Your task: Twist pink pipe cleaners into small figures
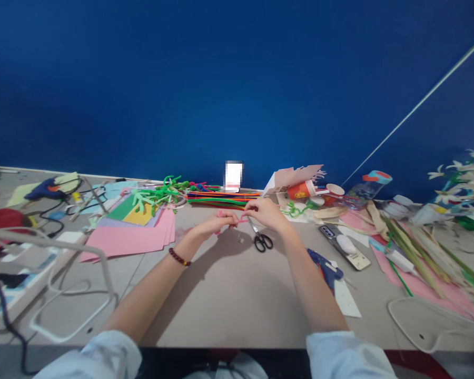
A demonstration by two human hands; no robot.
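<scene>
Between my two hands stretches a pink pipe cleaner (244,219), fuzzy and bent into small curls near the left fingers. My left hand (216,223), with a beaded bracelet on its wrist, is closed on one part of it. The fingers of my right hand (263,211) pinch its other end. Just below the right hand lies a pair of scissors (263,242) with black handles, its blades pointing away from me and partly under the hand. Behind both hands sits a bundle of coloured pipe cleaners (221,199).
Pink paper sheets (130,242) and green pipe cleaner shapes (169,189) lie to the left, near a power strip (27,279). On the right are a blue glue gun (326,268), a phone (345,247), an orange paper cup (302,190) and dried leaves (422,252). A blue wall (237,95) rises behind.
</scene>
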